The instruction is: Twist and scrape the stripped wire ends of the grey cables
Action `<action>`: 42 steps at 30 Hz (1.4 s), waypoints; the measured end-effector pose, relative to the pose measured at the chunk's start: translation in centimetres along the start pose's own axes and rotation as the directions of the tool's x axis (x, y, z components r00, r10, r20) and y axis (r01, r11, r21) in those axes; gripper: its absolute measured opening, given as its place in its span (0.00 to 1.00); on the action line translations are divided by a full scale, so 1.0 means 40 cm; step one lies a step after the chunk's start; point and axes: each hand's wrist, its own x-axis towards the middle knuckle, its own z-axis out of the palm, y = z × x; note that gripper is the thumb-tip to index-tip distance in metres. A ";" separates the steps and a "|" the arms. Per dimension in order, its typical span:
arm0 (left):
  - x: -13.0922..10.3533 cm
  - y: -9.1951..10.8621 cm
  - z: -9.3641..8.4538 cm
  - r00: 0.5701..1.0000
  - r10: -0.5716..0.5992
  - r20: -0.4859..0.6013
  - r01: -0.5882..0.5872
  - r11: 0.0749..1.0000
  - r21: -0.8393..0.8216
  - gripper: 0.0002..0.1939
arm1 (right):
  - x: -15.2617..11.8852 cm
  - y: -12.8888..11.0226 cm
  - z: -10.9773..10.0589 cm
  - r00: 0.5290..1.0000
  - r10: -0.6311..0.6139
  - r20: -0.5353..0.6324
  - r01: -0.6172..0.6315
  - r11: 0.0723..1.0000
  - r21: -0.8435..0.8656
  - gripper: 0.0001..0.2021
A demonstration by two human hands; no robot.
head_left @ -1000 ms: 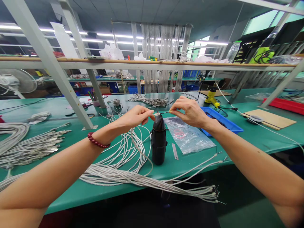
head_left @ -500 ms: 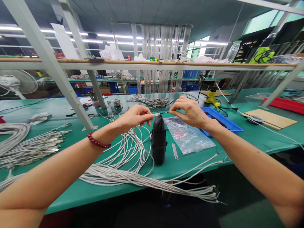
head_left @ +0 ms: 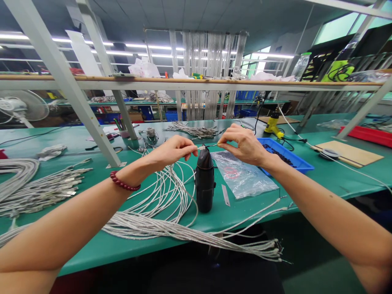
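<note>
My left hand (head_left: pixel 180 149) pinches the end of a white braided cable (head_left: pixel 200 147) just above the tip of an upright black bullet-shaped device (head_left: pixel 205 179). To the right of that tip, my right hand (head_left: pixel 240 143) is closed on the thin dark wire (head_left: pixel 212 145) that runs out of the cable end. The wire is stretched nearly level between the two hands. Below and left of the device, a bundle of white cables (head_left: pixel 171 229) lies in loops, its frayed ends over the table's front edge.
Right of the device lie a clear plastic bag (head_left: pixel 245 175), a small metal ruler (head_left: pixel 226 195) and a blue tray (head_left: pixel 301 164) of small black parts. Finished-looking cable bunches (head_left: pixel 45 190) lie at left. A slanted shelf post (head_left: pixel 79 98) stands beyond my left forearm; a yellow tool (head_left: pixel 273 124) stands behind.
Both hands keep their pinch on the cable end and wire. My left forearm has shifted very slightly left; everything else looks the same.
</note>
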 end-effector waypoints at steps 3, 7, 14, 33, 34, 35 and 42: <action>0.001 0.001 0.002 1.000 -0.018 -0.018 0.017 0.999 -0.048 0.14 | 0.000 0.003 0.002 1.000 0.007 -0.007 -0.007 1.000 0.005 0.07; 0.007 -0.007 0.006 0.999 -0.027 -0.017 0.025 0.991 -0.131 0.11 | 0.001 0.006 0.004 1.000 0.009 -0.007 -0.009 1.000 0.013 0.08; 0.008 -0.006 0.012 0.995 -0.065 -0.071 0.049 0.976 -0.212 0.08 | 0.001 0.006 0.006 0.999 -0.006 -0.033 0.006 1.000 0.016 0.07; 0.001 -0.021 0.002 0.993 0.024 -0.115 -0.026 1.000 -0.013 0.16 | 0.002 0.007 0.009 0.999 -0.038 0.001 0.038 0.999 -0.009 0.08; 0.000 -0.021 0.003 0.993 0.029 -0.111 -0.032 0.999 -0.028 0.17 | 0.002 0.007 0.010 0.999 -0.044 0.005 0.044 0.999 -0.014 0.08; -0.002 -0.020 0.004 0.994 0.027 -0.110 -0.033 0.998 -0.054 0.18 | 0.002 0.006 0.010 0.999 -0.051 0.007 0.051 0.999 -0.020 0.08; 0.001 -0.044 -0.016 0.961 -0.087 -0.264 0.026 0.974 -0.227 0.19 | -0.009 -0.025 -0.020 0.970 0.020 -0.240 -0.033 0.998 -0.046 0.05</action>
